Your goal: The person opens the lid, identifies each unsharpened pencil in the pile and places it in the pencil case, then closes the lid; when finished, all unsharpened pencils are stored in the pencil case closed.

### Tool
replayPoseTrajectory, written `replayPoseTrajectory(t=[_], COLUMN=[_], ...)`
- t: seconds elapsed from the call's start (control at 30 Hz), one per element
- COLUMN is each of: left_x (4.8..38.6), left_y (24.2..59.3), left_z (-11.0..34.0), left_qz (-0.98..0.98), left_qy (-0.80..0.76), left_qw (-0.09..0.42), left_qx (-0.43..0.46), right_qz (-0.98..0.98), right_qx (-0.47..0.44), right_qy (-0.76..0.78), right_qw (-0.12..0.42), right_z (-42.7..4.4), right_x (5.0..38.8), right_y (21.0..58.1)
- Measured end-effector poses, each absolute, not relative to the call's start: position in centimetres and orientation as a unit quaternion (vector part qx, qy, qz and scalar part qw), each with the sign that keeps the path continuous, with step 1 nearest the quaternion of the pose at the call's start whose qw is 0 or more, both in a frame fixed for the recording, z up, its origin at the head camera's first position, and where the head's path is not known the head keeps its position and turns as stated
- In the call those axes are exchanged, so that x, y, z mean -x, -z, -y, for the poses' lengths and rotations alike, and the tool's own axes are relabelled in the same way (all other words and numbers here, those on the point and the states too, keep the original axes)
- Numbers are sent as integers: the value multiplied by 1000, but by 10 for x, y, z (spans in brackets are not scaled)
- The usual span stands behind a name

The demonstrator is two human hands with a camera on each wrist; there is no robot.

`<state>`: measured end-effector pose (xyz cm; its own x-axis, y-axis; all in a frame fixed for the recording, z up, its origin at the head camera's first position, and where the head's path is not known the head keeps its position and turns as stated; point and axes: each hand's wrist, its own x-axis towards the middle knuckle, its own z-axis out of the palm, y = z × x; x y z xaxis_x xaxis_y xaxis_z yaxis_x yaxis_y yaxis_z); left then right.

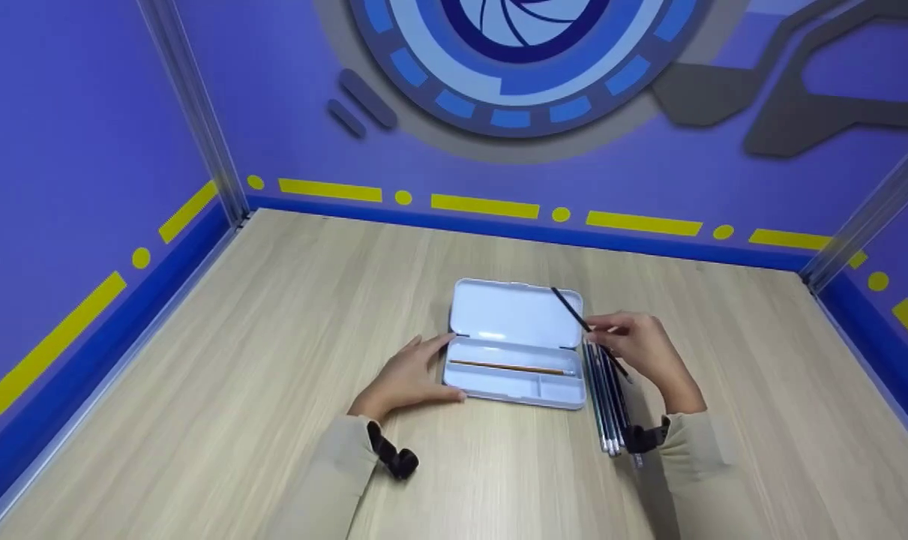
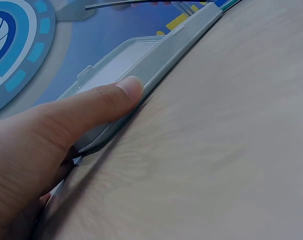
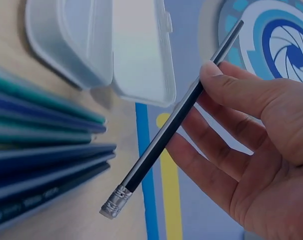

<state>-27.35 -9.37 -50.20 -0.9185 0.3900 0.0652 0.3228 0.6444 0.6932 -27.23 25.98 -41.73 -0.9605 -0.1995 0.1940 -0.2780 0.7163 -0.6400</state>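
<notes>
A white pencil case (image 1: 517, 311) lies open on the table, lid tilted back, with one orange-brown pencil (image 1: 510, 367) in its long compartment. My left hand (image 1: 405, 382) grips the case's left end, the thumb against the front wall (image 2: 151, 70) and the other fingers round the side, partly hidden in the left wrist view. Between thumb and fingertips my right hand (image 1: 646, 351) pinches a black pencil (image 3: 164, 137), held slanted above the case's right edge. The silver ferrule and eraser (image 3: 115, 202) point down. Right of the case, several dark and green pencils (image 1: 602, 390) lie side by side.
The pale wooden table (image 1: 274, 315) runs back to a blue-purple wall (image 1: 274, 127) with yellow dashes. Metal posts (image 1: 206, 120) stand at the back corners. A small divided compartment (image 1: 561, 388) sits at the case's front right. Black straps (image 1: 390, 454) circle both wrists.
</notes>
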Motion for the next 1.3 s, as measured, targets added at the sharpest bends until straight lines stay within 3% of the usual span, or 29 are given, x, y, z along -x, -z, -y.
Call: replayPoseTrajectory(t=[0.1, 0.27, 0.5, 1.3], left_x=[274, 275, 275, 273], left_y=[502, 502, 502, 499], left_z=[94, 94, 94, 93], left_qz=[-905, -906, -906, -906], left_qy=[-374, -373, -374, -374], left_qw=[46, 46, 47, 42], left_qx=[-196, -195, -195, -194], right_qz=[927, 928, 936, 949], right_qx=[-165, -195, -198, -214], right_qy=[-329, -315, -291, -225], right_qw=[69, 42, 0, -52], right_z=[-252, -236, -208, -160], right_x=[277, 282, 286, 292], right_y=[416, 412, 409, 419])
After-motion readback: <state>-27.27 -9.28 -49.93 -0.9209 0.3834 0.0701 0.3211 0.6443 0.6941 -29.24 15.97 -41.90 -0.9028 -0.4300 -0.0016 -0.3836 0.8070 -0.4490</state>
